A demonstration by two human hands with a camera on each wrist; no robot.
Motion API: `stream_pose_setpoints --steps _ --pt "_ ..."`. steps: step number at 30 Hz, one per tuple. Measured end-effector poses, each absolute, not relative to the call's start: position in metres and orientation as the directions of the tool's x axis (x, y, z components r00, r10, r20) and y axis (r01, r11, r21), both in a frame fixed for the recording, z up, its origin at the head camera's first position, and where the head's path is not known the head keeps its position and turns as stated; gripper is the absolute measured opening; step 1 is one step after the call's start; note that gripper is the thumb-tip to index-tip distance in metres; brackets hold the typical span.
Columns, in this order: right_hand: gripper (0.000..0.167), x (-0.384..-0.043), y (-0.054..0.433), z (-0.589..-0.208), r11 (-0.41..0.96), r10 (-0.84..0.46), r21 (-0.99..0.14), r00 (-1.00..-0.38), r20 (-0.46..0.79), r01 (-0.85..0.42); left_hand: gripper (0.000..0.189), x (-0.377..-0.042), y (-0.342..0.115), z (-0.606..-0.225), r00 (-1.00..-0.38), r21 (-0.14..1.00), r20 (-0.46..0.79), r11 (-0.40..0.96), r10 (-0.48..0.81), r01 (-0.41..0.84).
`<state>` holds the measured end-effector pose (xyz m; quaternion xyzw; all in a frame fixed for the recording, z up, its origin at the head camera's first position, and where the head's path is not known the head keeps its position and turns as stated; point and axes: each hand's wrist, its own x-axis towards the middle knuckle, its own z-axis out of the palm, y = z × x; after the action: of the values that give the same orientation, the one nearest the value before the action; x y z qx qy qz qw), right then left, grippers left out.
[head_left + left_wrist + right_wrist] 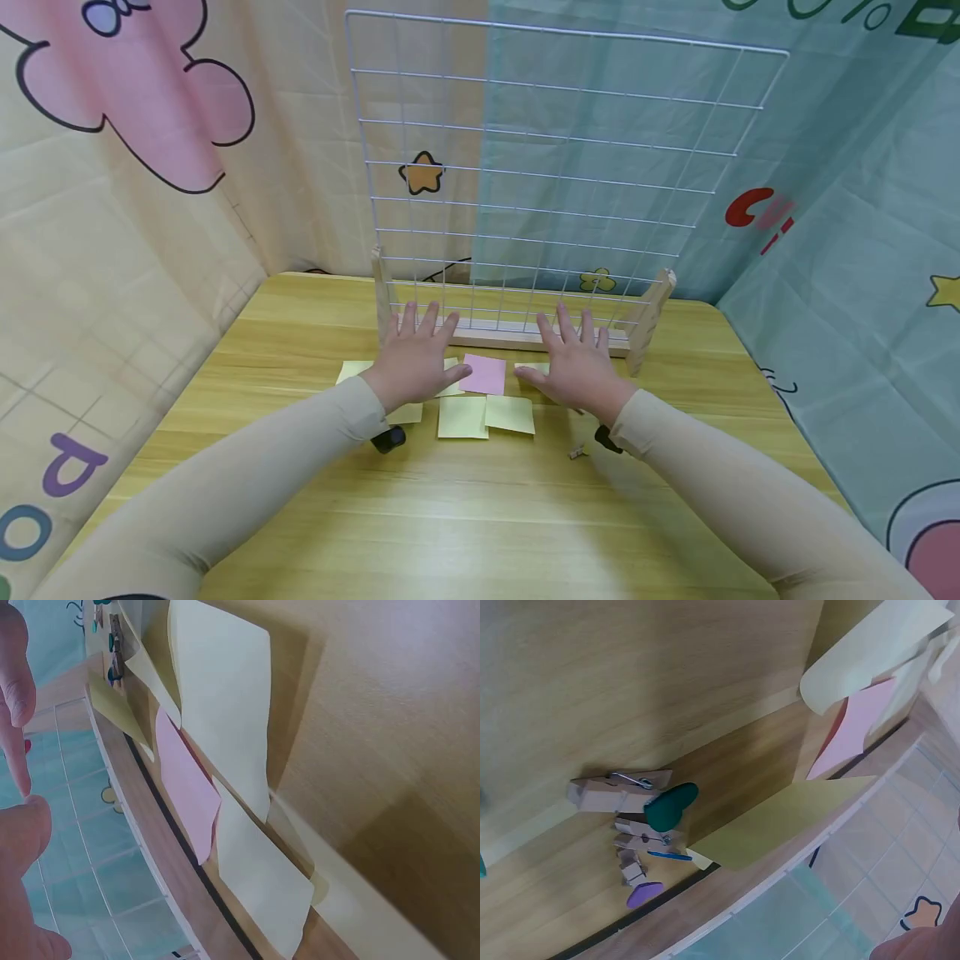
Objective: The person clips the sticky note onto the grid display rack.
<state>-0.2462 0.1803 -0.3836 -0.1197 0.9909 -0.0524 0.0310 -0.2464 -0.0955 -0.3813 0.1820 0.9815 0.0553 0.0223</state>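
Observation:
Both hands are held over the table with fingers straight and spread, palms down, and neither holds anything. My left hand point(416, 362) is above the left-hand sticky notes, partly covering them. On the other side, my right hand point(581, 371) covers part of a yellow note and the small things below it. A pink sticky note point(483, 375) lies between the hands, with yellow sticky notes point(462, 417) around it. In the right wrist view, several small wooden clothespins point(622, 793) lie on the table; one bears a green heart point(673, 806), others blue and purple pieces.
A white wire grid point(562, 32) stands behind the hands, leaning back in a wooden base point(502, 340). One clothespin point(577, 452) lies near the right wrist on the wooden table point(465, 533). Printed curtains point(300, 125) surround the table's back and sides.

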Motion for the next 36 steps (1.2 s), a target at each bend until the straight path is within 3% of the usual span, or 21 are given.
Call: stream_pose_setpoints --steps 36 --pt "0.1 -0.237 0.215 -0.398 0.972 -0.201 -0.139 -0.976 -0.08 -0.189 0.091 -0.235 -0.125 -0.397 -0.948 0.213 -0.043 0.93 0.315 0.299"
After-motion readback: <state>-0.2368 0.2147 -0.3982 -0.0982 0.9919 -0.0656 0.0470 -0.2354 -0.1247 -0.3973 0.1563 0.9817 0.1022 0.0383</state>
